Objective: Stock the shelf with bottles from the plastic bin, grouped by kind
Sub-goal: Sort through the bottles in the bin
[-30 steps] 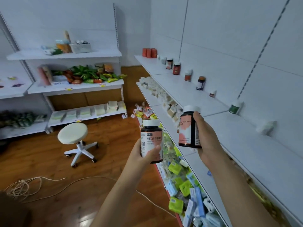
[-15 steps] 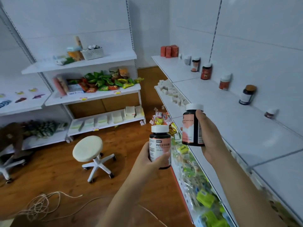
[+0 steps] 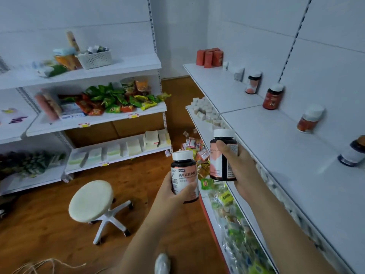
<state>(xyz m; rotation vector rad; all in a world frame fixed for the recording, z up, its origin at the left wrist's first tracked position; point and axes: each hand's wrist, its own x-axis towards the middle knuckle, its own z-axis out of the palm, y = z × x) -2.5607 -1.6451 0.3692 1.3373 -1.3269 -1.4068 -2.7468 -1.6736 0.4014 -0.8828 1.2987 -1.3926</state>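
View has swung left & closer since the earlier frame; both hands still carry their bottles upright, just beside the white shelf (image 3: 276, 147) at right. Left hand (image 3: 175, 191) has its grip closed round a dark pill bottle (image 3: 184, 176) w/ pink label & white cap, low centre. Right hand (image 3: 240, 167) has its grip wrapped round a matching bottle (image 3: 222, 155), a bit higher & farther, near shelf's front edge. Along shelf's back wall, well apart: red bottle (image 3: 272, 97), orange-label bottle (image 3: 310, 119), far red boxes (image 3: 209, 57). White stool (image 3: 91, 200) stands on wood floor, left.
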